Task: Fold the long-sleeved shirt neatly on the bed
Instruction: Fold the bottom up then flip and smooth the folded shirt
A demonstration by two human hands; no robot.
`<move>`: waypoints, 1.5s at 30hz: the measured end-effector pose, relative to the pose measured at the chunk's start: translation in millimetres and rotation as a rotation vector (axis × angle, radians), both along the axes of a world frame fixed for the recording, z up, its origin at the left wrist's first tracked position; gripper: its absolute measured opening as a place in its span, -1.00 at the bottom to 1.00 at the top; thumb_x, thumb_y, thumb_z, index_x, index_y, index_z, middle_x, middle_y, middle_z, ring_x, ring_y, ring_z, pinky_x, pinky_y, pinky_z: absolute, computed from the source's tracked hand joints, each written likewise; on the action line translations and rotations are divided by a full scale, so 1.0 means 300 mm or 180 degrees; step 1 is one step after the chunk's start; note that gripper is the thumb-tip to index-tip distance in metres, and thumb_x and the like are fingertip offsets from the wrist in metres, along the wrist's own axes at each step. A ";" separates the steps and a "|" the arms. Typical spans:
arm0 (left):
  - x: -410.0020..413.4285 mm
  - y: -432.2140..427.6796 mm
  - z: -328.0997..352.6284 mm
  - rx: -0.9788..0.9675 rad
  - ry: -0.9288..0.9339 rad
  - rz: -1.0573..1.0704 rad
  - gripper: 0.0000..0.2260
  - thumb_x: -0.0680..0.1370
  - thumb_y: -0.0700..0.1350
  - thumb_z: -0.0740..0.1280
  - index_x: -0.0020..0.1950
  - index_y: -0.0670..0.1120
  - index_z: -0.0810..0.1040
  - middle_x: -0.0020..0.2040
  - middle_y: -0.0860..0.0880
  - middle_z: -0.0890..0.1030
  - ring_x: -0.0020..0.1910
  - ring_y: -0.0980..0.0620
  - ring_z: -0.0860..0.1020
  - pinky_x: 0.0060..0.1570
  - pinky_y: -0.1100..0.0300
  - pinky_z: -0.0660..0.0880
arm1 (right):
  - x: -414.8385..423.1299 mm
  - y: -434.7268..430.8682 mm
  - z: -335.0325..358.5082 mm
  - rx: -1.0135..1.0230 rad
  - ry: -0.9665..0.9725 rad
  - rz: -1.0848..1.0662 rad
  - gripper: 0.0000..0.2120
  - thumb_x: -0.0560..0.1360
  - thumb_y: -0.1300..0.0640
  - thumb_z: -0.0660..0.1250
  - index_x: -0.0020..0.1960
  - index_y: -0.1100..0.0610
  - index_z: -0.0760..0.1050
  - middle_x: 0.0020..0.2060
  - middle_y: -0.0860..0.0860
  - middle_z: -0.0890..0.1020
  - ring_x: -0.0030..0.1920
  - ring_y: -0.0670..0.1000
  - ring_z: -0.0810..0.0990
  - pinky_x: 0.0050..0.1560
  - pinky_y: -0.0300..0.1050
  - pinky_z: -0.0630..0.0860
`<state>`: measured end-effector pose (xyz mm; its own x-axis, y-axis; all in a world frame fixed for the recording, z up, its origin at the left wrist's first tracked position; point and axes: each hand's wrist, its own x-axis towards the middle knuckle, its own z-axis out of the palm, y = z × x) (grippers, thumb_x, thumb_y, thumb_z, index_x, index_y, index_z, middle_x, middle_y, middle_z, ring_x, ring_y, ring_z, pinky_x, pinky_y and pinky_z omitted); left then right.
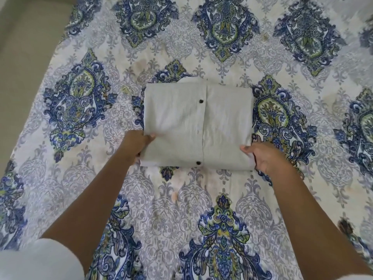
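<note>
The pale grey-white shirt lies folded into a compact rectangle in the middle of the bed, with its button placket and two dark buttons facing up. My left hand grips the rectangle's near left corner, thumb on top and fingers tucked under the edge. At the near right corner my right hand holds the fabric in the same way, thumb lying on the top layer. No sleeves show; they are hidden inside the fold.
The bedspread is white with blue, green and grey ornate medallions and spreads all around the shirt. A beige floor or wall strip runs along the bed's left edge. A white sleeve shows at the bottom left.
</note>
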<state>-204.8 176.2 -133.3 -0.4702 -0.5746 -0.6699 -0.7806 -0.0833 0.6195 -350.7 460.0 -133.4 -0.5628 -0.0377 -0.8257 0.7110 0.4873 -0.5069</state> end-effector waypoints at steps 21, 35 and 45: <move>-0.328 0.015 -0.118 -0.2651 -0.0158 -0.2693 -0.45 0.57 0.28 -0.20 0.50 0.14 -0.27 0.55 0.01 -0.25 0.51 -0.07 -0.26 0.46 -0.10 -0.28 | -0.138 -0.294 -0.090 0.1557 0.2833 0.2785 -0.54 0.62 -0.15 -0.12 0.49 -0.24 -0.12 0.54 -0.06 -0.15 0.53 0.10 -0.21 0.45 0.20 -0.25; -0.110 0.163 -0.146 -0.2964 0.0244 -0.3003 -0.44 0.54 0.30 -0.22 0.50 0.18 -0.26 0.53 0.06 -0.31 0.49 -0.03 -0.34 0.43 -0.09 -0.33 | -0.071 -0.061 -0.011 0.0458 0.0962 0.0648 -0.49 0.47 -0.13 0.33 0.21 0.23 0.37 0.13 0.13 0.50 0.14 0.12 0.47 0.00 0.00 0.44; -0.158 0.239 0.037 -0.1763 0.1243 -0.2391 -0.50 0.62 0.14 -0.02 0.52 -0.03 0.13 0.54 0.02 0.13 0.52 0.06 0.01 0.49 0.05 -0.03 | -0.020 -0.034 0.046 -0.0971 0.0128 -0.0155 -0.53 0.36 0.15 0.48 0.23 0.24 0.49 0.05 0.13 0.64 0.01 0.11 0.63 0.00 0.05 0.59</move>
<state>-252.3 247.8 -122.2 -0.9673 -0.2231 -0.1207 -0.2473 0.7228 0.6453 -356.8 449.8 -119.7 -0.6020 -0.2526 -0.7575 0.7063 0.2741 -0.6527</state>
